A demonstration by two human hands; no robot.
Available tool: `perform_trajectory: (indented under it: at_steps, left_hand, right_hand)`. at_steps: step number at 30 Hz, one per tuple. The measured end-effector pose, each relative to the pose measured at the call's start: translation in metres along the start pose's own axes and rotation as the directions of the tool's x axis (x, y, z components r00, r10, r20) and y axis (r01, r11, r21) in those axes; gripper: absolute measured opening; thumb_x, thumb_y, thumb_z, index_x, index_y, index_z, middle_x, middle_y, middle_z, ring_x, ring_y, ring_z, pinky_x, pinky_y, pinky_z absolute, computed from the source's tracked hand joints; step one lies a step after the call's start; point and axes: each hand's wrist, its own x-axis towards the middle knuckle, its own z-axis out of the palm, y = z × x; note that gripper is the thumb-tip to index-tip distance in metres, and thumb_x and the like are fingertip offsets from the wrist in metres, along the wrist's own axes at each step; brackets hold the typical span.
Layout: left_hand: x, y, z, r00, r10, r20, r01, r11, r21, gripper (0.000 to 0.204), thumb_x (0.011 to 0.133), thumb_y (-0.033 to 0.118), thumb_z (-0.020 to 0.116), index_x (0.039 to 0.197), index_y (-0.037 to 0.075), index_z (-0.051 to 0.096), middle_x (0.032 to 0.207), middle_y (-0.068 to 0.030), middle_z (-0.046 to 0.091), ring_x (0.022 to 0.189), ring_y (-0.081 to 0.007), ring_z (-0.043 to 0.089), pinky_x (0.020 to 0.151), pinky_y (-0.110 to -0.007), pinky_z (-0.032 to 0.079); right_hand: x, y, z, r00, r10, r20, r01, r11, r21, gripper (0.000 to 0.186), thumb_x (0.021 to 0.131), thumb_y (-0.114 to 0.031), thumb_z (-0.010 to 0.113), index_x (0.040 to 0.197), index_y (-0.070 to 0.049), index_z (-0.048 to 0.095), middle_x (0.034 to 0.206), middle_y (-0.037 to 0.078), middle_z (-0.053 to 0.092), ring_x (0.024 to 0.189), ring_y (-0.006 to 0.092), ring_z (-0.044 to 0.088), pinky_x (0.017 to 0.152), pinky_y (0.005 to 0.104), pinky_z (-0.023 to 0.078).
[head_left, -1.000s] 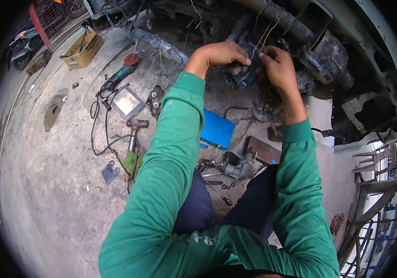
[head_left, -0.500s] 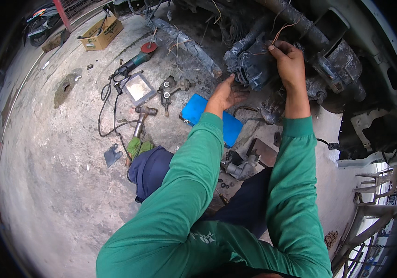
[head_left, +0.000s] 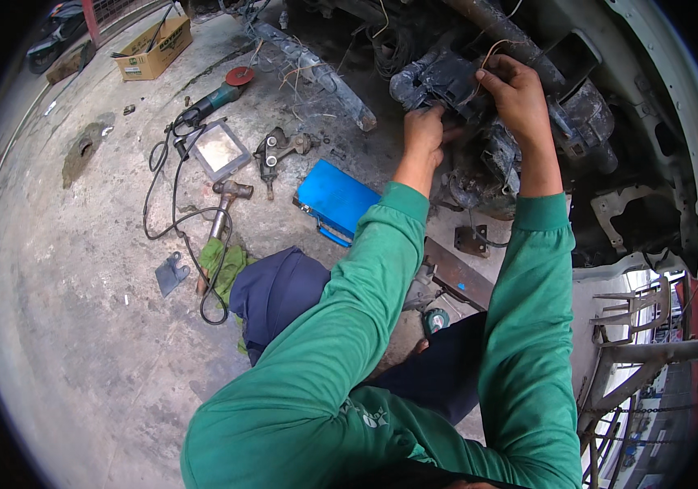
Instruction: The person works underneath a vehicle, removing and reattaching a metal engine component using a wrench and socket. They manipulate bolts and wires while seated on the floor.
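Note:
My right hand is closed in a pinch on a thin copper-coloured wire, which loops up beside a dirty grey mechanical part under the vehicle. Against the lower edge of that part, my left hand has its fingers curled in; their tips are hidden, so whatever they hold does not show. Below the left hand a blue metal case with a handle lies on the concrete floor, partly covered by my left sleeve.
An angle grinder, a hammer, a clear-lidded box and a metal joint part lie to the left. A cardboard box stands farther back. Vehicle bodywork curves along the right.
My left hand has gone from spread fingers above the blue case to curled fingers against the grey part. My right hand still pinches the wire. The view has shifted somewhat.

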Motion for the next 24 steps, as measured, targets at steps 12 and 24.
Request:
perform_trajectory:
  at_steps: [12,24]
  left_hand:
    - [0.015,-0.077,-0.057,0.966,-0.231,0.115,0.250,0.727,-0.640,0.048,0.101,0.042,0.059,0.133,0.006,0.056,0.132,-0.0150,0.058,0.117,-0.0340,0.058,0.097,-0.051,0.051]
    - [0.056,-0.077,-0.099,0.984,-0.031,0.178,0.124,0.834,-0.537,0.074,0.085,0.032,0.083,0.146,0.014,0.044,0.139,-0.0125,0.054,0.125,-0.0324,0.054,0.106,-0.054,0.047]
  right_hand:
    - [-0.006,0.021,0.001,0.943,0.321,0.090,-0.333,0.922,0.197,0.007,0.092,0.001,0.064,0.099,0.005,0.063,0.086,0.008,0.069,0.081,0.0148,0.067,0.076,0.0285,0.053]
    - [-0.016,0.010,-0.002,0.991,0.121,0.054,-0.116,0.990,-0.083,0.007,0.094,-0.001,0.064,0.099,0.004,0.063,0.086,0.005,0.068,0.081,0.0128,0.065,0.075,0.0274,0.050]
